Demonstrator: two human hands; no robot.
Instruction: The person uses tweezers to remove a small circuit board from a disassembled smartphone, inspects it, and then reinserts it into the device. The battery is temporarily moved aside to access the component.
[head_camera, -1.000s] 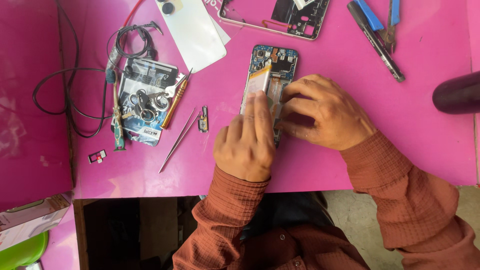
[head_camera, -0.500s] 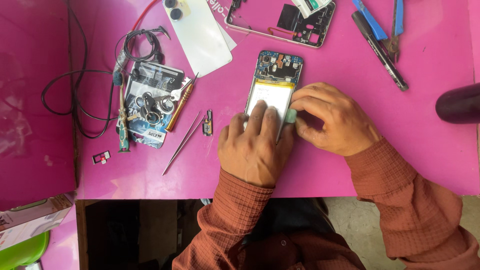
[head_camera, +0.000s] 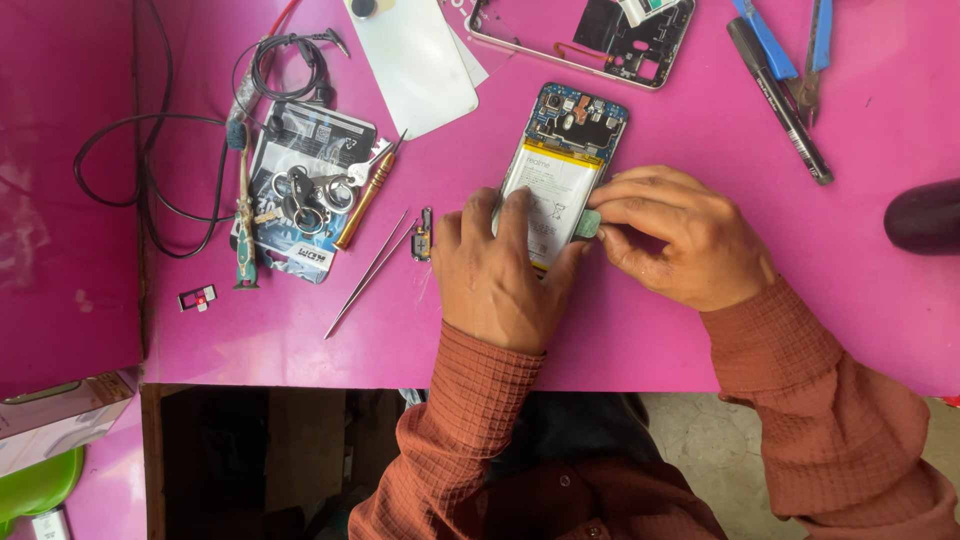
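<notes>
An opened phone lies face down on the pink table, its white battery and blue circuit board exposed. My left hand rests flat on the phone's lower end, fingers spread over the battery. My right hand pinches a small green pick against the phone's right edge. The bottom part of the phone is hidden under my left hand.
Tweezers, a small metal part and a copper-handled screwdriver lie left of my left hand. Further left are a packet with keys and black cables. A white back cover, phone frame, black pen, blue-handled pliers sit at the top.
The view has shifted so the phone and hands sit lower. My left hand has slid down the battery, uncovering more of it. My right hand stays at the phone's right edge with the pick.
</notes>
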